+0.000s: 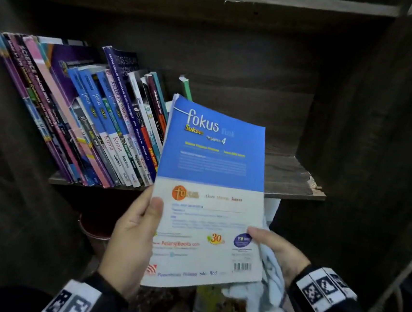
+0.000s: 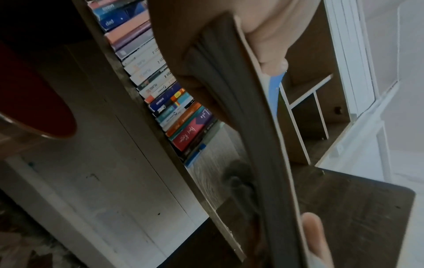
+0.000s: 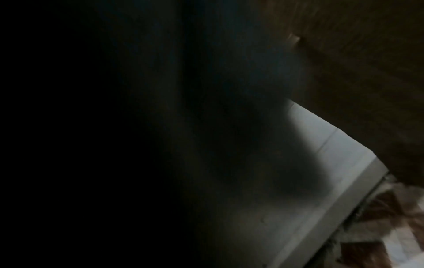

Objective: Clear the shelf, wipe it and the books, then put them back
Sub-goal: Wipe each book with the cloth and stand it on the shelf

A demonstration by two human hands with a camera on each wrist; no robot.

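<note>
Both hands grip Fokus book (image 1: 209,194) (R w/ cloth (image 1: 267,282)) | shelf (image 1: 288,181) right half bare

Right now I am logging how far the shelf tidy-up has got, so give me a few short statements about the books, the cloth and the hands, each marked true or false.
1. The left hand grips the blue and white Fokus book by its left edge. True.
2. The right hand is free and holds nothing. False: its thumb presses on the book's lower right cover, and a pale cloth is bunched in that hand.
3. The row of books on the shelf leans to the left. True.
4. The shelf is filled with books from end to end. False: its right part is bare.
5. The held book is lying flat on the shelf. False: it is held up in front of the shelf.
</note>
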